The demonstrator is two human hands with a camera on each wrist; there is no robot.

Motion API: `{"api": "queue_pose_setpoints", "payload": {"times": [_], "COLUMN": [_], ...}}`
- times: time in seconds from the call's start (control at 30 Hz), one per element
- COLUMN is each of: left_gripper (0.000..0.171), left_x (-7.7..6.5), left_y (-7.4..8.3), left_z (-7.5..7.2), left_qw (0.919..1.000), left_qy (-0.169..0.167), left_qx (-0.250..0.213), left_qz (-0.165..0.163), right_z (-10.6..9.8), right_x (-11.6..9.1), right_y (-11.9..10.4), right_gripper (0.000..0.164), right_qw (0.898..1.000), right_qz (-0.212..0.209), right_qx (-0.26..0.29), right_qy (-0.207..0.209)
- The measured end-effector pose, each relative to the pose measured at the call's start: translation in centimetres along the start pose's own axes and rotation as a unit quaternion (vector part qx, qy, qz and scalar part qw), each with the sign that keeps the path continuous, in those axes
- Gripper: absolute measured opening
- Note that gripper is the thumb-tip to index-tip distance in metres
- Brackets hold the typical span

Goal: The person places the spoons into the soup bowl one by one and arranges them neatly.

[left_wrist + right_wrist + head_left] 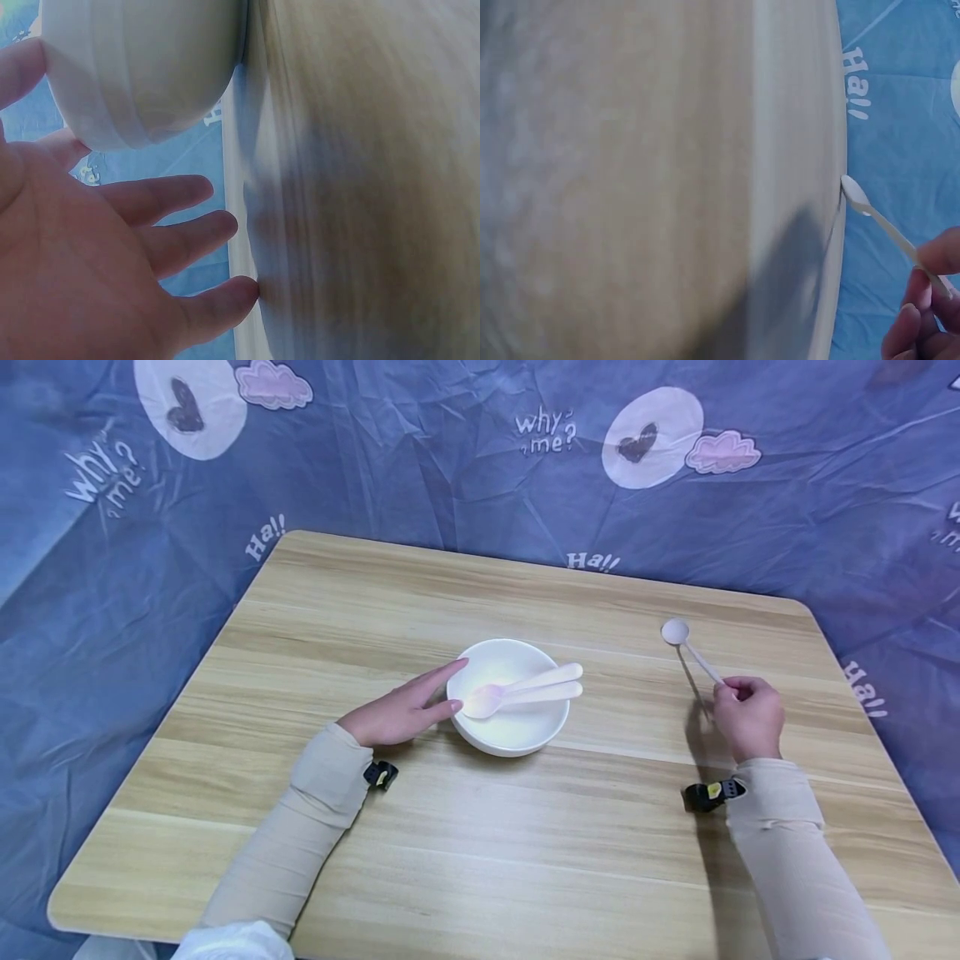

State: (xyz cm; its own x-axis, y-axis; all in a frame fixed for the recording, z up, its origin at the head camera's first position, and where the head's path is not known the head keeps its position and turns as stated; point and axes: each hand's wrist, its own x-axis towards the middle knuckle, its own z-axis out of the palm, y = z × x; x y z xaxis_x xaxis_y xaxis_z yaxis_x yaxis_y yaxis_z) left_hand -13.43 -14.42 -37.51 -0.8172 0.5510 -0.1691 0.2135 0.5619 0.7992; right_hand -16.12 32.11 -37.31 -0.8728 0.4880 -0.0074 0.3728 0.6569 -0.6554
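Observation:
A white bowl (510,739) stands near the middle of the table, with two pale spoons (551,683) lying in it and their handles sticking out over the right rim. My left hand (401,714) touches the bowl's left side with thumb and index finger spread along the rim. In the left wrist view the other fingers (180,199) are straight and off the bowl (150,67). To the right, my right hand (750,718) pinches a long-handled white spoon (675,632) by the handle between thumb and fingers. The bowl of this spoon (855,196) points away from me.
All of this is on a wood-grain table (480,835) with rounded corners. A blue printed cloth (450,460) hangs behind its far edge and at the sides. A small black camera (381,774) is worn on the left wrist, and another camera (712,793) on the right.

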Motion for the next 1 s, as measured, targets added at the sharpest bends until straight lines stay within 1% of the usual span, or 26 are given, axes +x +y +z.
{"api": "queue_pose_setpoints", "payload": {"times": [0.13, 0.33, 0.63, 0.77, 0.87, 1.0], "left_gripper": [0.064, 0.064, 0.064, 0.064, 0.064, 0.064], "left_x": [0.0, 0.0, 0.0, 0.0, 0.0, 0.1], "left_y": [0.0, 0.0, 0.0, -0.1, -0.2, -0.3], "left_z": [0.0, 0.0, 0.0, 0.0, 0.0, 0.1], "left_qw": [1.0, 1.0, 1.0, 1.0, 1.0, 1.0], "left_qy": [-0.001, -0.001, -0.002, -0.003, -0.004, -0.002], "left_qx": [-0.001, 0.001, 0.001, 0.0, 0.0, 0.0], "left_qz": [0.001, -0.001, 0.0, 0.002, -0.001, 0.004], "right_z": [-0.3, -0.6, -1.1, -1.1, -1.1, -1.1], "right_x": [0.0, 0.0, -0.5, -0.6, -0.6, -0.8], "right_y": [-0.2, -0.4, -1.3, -1.7, -1.9, -2.1], "right_gripper": [0.007, 0.016, 0.019, 0.021, 0.021, 0.021], "right_qw": [0.999, 0.995, 0.99, 0.986, 0.982, 0.977], "right_qz": [0.004, -0.006, -0.008, -0.016, -0.024, -0.035], "right_qx": [0.028, 0.064, 0.096, 0.121, 0.13, 0.144], "right_qy": [0.028, 0.077, 0.102, 0.118, 0.132, 0.15]}}
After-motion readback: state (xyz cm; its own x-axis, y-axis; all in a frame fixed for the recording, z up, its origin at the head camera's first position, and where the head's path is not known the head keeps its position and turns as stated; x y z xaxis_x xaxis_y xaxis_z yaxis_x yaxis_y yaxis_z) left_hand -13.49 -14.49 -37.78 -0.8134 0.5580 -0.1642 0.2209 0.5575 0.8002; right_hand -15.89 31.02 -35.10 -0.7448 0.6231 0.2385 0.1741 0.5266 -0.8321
